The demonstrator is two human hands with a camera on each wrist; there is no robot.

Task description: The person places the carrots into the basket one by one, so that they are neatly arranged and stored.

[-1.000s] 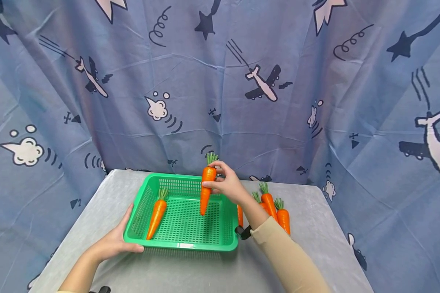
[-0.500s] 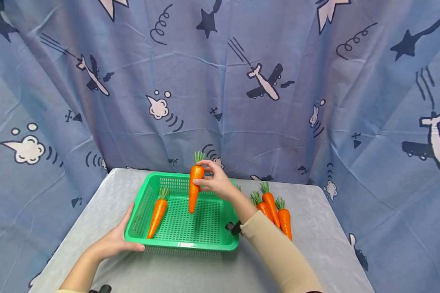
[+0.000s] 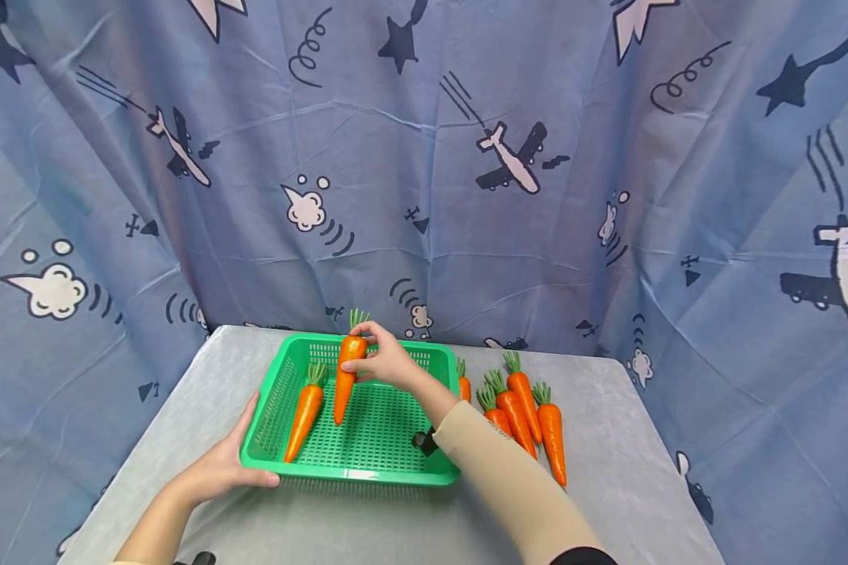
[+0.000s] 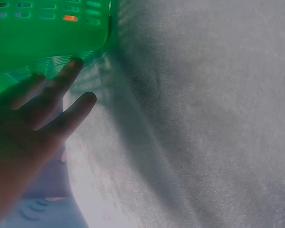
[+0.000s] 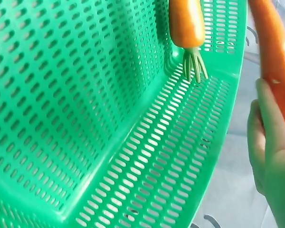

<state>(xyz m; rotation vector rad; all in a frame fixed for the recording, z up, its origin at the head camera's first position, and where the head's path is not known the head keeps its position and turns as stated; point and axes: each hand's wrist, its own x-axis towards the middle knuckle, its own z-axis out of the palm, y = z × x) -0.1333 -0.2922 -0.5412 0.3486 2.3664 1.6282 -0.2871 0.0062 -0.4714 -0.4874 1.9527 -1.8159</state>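
Observation:
A green plastic basket with perforated walls stands on the table. My left hand rests against its front left corner, thumb along the front rim; the left wrist view shows straight, spread fingers beside the wall. Inside, one orange carrot lies near the left wall, leafy end toward the back. My right hand pinches a second carrot near its top, green stalks up and tip slanting down over the basket. In the right wrist view this held carrot is partly cut off by the frame edge.
Several carrots lie on the grey-white table right of the basket, some partly behind the right sleeve. One carrot sits close to the basket's right wall. A blue patterned curtain surrounds the table's back and sides.
My right hand has carried the carrot leftward across the basket and, lately, lower, close to the one lying inside. More carrots show at right as the arm shifted. The left hand stays in place.

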